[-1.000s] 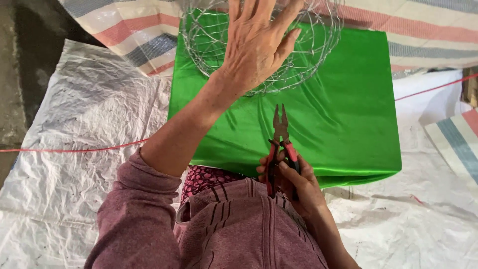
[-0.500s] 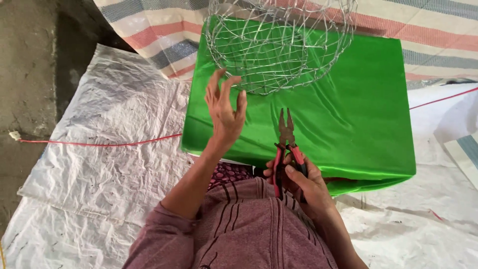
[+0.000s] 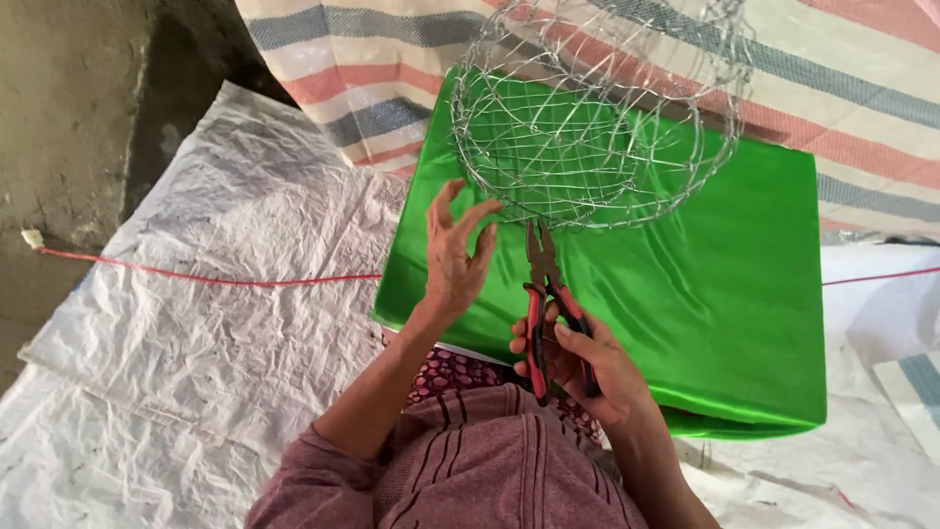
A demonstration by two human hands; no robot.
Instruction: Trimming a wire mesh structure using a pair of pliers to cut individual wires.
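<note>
A round wire mesh basket point(image 3: 597, 118) rests on a shiny green cloth point(image 3: 715, 294) spread over a low surface. My right hand point(image 3: 587, 367) grips red-handled pliers point(image 3: 544, 294), their jaws pointing up at the basket's near rim. My left hand point(image 3: 452, 257) hovers with fingers spread just below and left of the basket's rim, touching nothing that I can see. My maroon striped sleeves fill the bottom of the view.
White woven plastic sheeting point(image 3: 196, 323) covers the ground at left and right. A thin red string point(image 3: 196, 276) runs across it. A striped tarp point(image 3: 842, 88) lies behind the green cloth. Bare dark ground point(image 3: 69, 118) shows at far left.
My left hand has come off the wire basket and drawn back toward me, fingers now spread near its rim. The view has shifted, showing more of the basket. The pliers stay in my right hand.
</note>
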